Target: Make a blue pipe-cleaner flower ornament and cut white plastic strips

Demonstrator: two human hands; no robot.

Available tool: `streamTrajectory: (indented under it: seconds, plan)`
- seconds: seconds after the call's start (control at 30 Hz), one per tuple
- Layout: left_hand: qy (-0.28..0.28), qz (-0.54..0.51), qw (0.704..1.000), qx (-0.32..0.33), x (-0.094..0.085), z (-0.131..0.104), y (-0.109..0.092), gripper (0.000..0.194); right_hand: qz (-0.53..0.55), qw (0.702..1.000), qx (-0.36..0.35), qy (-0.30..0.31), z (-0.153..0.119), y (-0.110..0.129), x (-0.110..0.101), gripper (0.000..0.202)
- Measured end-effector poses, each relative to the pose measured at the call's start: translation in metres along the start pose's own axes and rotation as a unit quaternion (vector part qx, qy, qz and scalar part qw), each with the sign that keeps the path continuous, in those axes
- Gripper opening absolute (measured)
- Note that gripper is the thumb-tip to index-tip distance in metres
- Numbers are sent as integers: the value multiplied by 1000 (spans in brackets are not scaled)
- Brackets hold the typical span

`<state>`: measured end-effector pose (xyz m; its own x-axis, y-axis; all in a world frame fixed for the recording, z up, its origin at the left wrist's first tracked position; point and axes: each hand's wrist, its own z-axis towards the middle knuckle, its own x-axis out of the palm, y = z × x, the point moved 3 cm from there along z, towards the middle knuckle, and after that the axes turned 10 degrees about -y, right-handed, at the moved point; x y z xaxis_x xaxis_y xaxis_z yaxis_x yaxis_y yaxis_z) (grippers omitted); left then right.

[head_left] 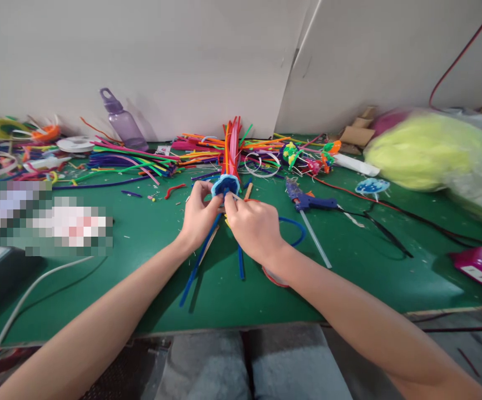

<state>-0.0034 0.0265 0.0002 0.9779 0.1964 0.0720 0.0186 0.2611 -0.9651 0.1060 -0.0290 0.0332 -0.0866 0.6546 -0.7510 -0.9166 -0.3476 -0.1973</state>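
My left hand [199,216] is closed on a small cup-shaped disc of blue pipe cleaner [220,182], gripping its left edge between thumb and fingers. The disc has a pale blue rim and a darker blue middle, tilted toward me. My right hand [255,225] is closed in a pinch at the disc's lower middle, its fingertips against the dark blue part; what exactly they hold is hidden. A long blue pipe cleaner [195,272] slants down from below my left hand, and a shorter blue one [241,264] shows under my right hand.
Behind my hands lie piles of coloured pipe cleaners [136,161]. A purple bottle [126,125] stands against the wall. To the right are a glue gun [311,201] with its stick, a blue disc [372,186] on pale legs, cables and a magenta box [480,272].
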Motion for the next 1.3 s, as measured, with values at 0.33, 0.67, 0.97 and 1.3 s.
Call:
streamTrajectory:
  seconds: [0.33,0.67,0.97,1.3]
  plan:
    - [9,-89,995,-33,1,2,5,31,55,996,27,66,1,-1,7,36]
    - [-44,-92,995,23,-5,8,6,31,338,919,203,3,5,-34,27,10]
    - [-11,-88,996,14,-2,4,3,29,460,867,190,-22,4,-37,38,39]
    - [29,-83,996,-9,1,2,6,29,406,899,162,-9,4,-37,37,41]
